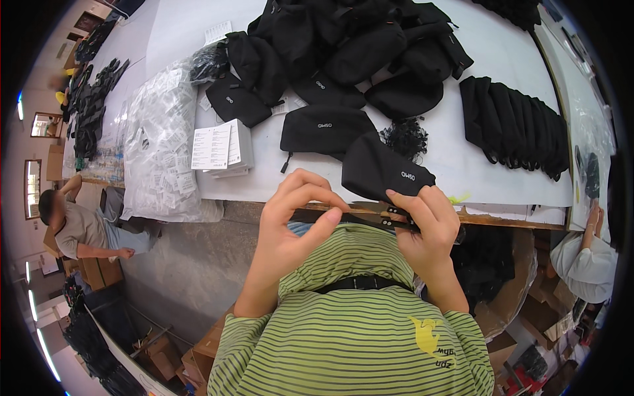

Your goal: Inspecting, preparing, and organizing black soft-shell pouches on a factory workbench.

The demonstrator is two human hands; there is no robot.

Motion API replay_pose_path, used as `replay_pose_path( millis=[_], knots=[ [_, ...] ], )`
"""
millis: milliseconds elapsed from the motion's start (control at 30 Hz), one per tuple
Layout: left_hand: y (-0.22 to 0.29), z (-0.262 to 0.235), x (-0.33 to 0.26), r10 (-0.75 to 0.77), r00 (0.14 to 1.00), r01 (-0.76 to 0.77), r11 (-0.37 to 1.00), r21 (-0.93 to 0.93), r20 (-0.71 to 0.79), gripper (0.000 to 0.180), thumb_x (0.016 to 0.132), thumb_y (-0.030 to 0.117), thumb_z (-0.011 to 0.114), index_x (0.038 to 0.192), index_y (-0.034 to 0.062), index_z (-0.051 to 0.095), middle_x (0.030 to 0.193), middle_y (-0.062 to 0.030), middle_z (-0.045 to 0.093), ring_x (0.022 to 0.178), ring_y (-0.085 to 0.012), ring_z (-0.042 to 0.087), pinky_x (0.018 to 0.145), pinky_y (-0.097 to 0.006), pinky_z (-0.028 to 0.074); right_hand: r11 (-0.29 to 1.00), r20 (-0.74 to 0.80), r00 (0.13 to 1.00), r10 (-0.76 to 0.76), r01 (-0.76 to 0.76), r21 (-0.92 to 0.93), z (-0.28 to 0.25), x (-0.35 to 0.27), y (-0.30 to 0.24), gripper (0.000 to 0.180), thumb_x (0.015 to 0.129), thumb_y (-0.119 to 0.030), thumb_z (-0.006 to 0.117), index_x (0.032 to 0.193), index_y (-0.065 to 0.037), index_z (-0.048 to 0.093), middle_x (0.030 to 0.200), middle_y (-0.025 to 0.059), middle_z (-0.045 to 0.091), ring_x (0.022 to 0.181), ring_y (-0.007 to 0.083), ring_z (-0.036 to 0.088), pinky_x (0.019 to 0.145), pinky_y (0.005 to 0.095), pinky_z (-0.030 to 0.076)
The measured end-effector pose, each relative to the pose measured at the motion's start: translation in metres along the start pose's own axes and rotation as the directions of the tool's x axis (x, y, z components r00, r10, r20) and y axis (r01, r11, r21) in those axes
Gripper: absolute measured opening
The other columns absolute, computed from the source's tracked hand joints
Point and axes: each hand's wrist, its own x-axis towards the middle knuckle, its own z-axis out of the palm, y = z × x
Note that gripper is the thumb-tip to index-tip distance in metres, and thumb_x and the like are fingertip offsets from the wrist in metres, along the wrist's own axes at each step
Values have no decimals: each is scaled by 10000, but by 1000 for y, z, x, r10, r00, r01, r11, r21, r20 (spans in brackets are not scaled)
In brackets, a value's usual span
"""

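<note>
"Any trouble on the left?"
"Little: the plastic bag of tags (pixel 158 145) sits well apart. The left hand (pixel 281 231) worries me more. Its thumb and forefinger tips come close together, and I can't tell whether they pinch anything; a weak hold could let a thin part slip."
"And further right?"
"The black pouch (pixel 378 166) is at the near edge of the table (pixel 264 186), so a tug could drag it off. The right hand (pixel 432 228) has its fingers clamped on a small black piece (pixel 401 225) with pale dots, perhaps a snipping tool. If it's sharp, a careless squeeze could nick cloth or skin."
"Where's the pouch against the fingers?"
"Up and right of the left fingertips, apart from them. Its lower edge meets 1 right fingertip in this view; whether they touch, I can't tell. The small black piece is between the 2 hands, nearer the right."
</note>
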Motion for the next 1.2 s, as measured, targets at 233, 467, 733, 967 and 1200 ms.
replay_pose_path(
  millis=[233,467,733,967,1200],
  knots=[
    [-6,4,1,-17,999,19,999,-45,49,84,746,17,658,821,-11,633,883,-51,537,823,-130,567,754,-240,448,999,32,999,-31,32,-23,-1,1,0,413,495,24,634,899,-43,680,650,35,389,576,203,408,506,322,321],
    [-8,5,1,-15,999,15,1000,-3,33,105,695,-23,644,800,-19,637,863,-54,548,814,-125,580,738,-233,482,998,23,999,-37,38,-51,2,3,2,385,510,32,632,881,-47,691,644,27,386,579,192,405,506,315,314],
    [-11,7,0,-20,997,26,996,87,-68,115,656,-20,658,760,28,671,794,-29,568,792,-147,549,717,-248,443,999,29,999,-30,31,-43,3,4,3,381,514,31,631,881,-52,690,646,26,388,584,192,409,510,319,319],
    [-13,2,0,-8,979,39,988,147,-206,89,677,5,674,762,32,677,797,-31,578,784,-149,537,712,-260,418,999,24,1000,-3,4,-51,4,2,7,387,508,33,626,880,-58,686,652,35,401,586,208,418,510,329,328],
    [-25,-7,0,-85,992,76,992,-102,-88,146,861,81,616,759,-23,634,789,-53,558,798,-131,529,702,-254,412,960,95,980,175,-192,205,0,6,4,243,592,38,691,821,-40,667,636,45,461,570,194,449,499,294,326]
  ],
)
